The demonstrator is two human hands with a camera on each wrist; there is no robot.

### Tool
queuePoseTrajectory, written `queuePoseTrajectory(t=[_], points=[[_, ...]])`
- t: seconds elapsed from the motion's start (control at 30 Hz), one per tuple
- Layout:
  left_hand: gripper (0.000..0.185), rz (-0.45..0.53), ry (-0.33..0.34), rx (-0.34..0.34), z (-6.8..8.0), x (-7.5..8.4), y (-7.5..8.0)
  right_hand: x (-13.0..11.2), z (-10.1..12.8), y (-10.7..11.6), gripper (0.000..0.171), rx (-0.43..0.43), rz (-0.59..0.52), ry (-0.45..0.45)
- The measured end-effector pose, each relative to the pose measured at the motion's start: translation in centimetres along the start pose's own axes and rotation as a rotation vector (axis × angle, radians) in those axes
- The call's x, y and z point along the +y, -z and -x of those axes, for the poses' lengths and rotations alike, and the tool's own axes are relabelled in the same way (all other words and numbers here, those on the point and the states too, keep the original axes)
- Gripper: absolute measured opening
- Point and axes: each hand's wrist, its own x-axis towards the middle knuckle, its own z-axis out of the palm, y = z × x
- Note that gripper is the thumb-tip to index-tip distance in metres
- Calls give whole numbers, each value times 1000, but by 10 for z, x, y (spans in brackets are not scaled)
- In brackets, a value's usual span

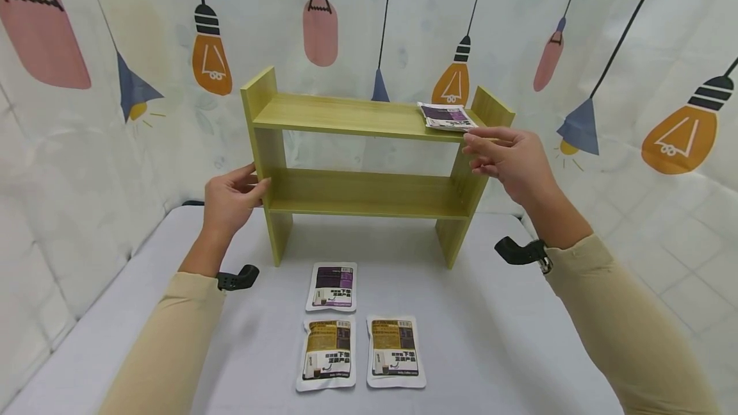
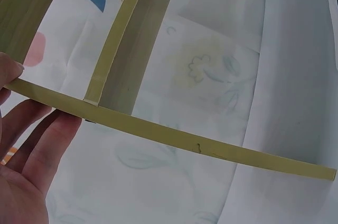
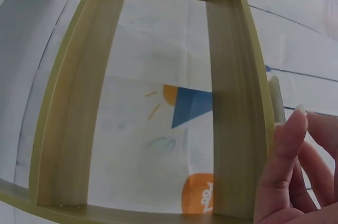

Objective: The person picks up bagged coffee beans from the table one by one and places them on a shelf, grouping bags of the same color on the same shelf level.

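Observation:
A light wood-coloured two-tier shelf point(image 1: 369, 194) stands on the table. My left hand point(image 1: 227, 200) grips its left side panel point(image 2: 174, 138), with the thumb on the inner side and the fingers on the outer side. At the right end of the upper board lies a white and purple packet point(image 1: 446, 117), seen edge-on in the right wrist view. My right hand point(image 1: 510, 159) is beside that packet, fingertips right at its front right corner, fingers loosely bent. On the table in front lie another purple packet point(image 1: 332, 287) and two brown-labelled packets, one left point(image 1: 327, 354) and one right point(image 1: 396, 352).
The table point(image 1: 242, 344) has a white cover. Behind it hangs a pale wall cloth point(image 1: 369, 24) printed with lamps and bulbs. A dark wrist camera point(image 1: 237, 278) is strapped on the left wrist and another point(image 1: 521, 252) on the right.

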Motion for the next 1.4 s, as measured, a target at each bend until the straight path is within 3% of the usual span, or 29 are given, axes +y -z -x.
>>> queuePoseTrajectory(t=[0.2,0.4,0.8,0.97,1.1,1.4], points=[[50,6,-25,3,0,1,-1,10,6,-1,56,-18,12,32],[51,-13,-2,4,2,5,0,23,12,-3,48,-45,1,62],[53,-19,24,-2,2,5,1,53,26,-11,45,-137,-119,85],[53,-18,26,-3,2,4,0,66,33,-17,32,-154,-120,149],[52,-24,19,-3,1,3,0,75,38,-23,28,-147,-86,177],[50,-7,4,-1,1,4,-1,97,47,-38,38,-98,40,176]])
